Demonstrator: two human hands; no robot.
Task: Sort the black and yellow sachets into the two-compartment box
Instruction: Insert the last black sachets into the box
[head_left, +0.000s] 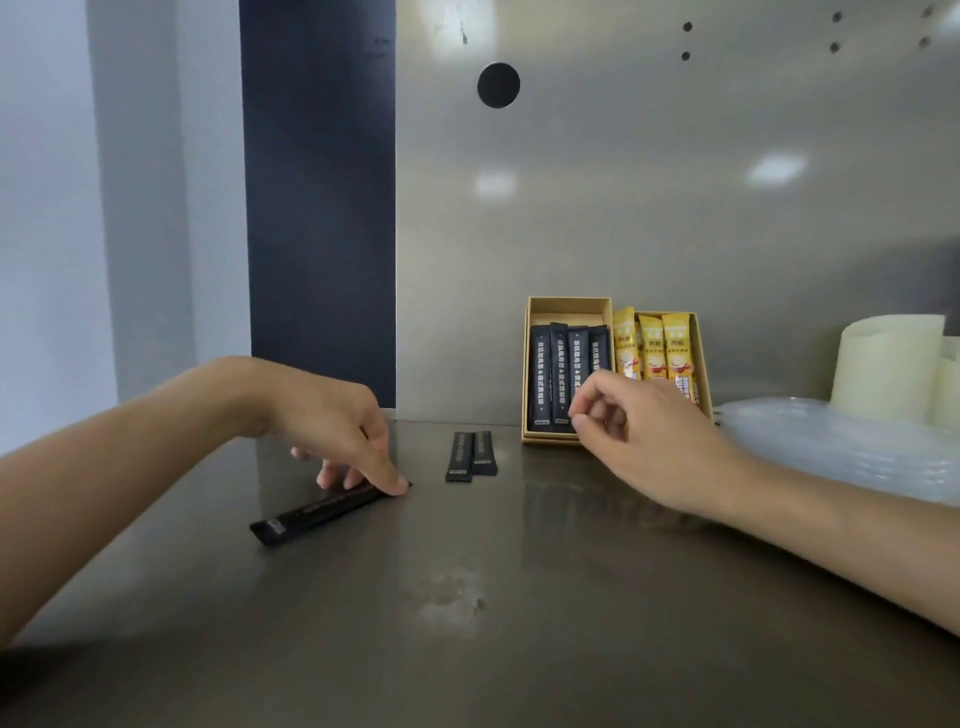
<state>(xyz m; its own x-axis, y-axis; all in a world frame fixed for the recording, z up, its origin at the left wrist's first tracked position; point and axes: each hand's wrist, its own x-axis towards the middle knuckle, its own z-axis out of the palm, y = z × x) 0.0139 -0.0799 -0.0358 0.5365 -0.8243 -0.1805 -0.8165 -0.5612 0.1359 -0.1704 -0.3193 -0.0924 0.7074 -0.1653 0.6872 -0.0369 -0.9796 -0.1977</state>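
Head camera shows me a brown box (536, 364) with two parts, standing at the back of a shiny metal table (519, 623), right against the metal wall (675, 208). Right of the box lies a heap of clear plastic (831, 447), and behind that stand two pale rolls (883, 364). High above the box the wall has a round black hole (498, 85). Far left of the box is a tall dark panel (319, 208).

My right hand (639, 431) hangs in front of the box. It hides the near ends of some sachets inside and part of the front edge.

I count four black sachets in the box (560, 374), all in its left part. I count three yellow sachets (652, 348) in its right part. Just left of the box, two more black sachets (460, 457) lie side by side on the table. Farther left lies one slanted black sachet (322, 512).

My left hand (332, 415) reaches down on the far end of that slanted sachet. The first finger touches its tip and other fingers show behind it. I cannot tell if the hand pinches it or only presses it. My right hand has loosely curled fingers and holds nothing I can see.
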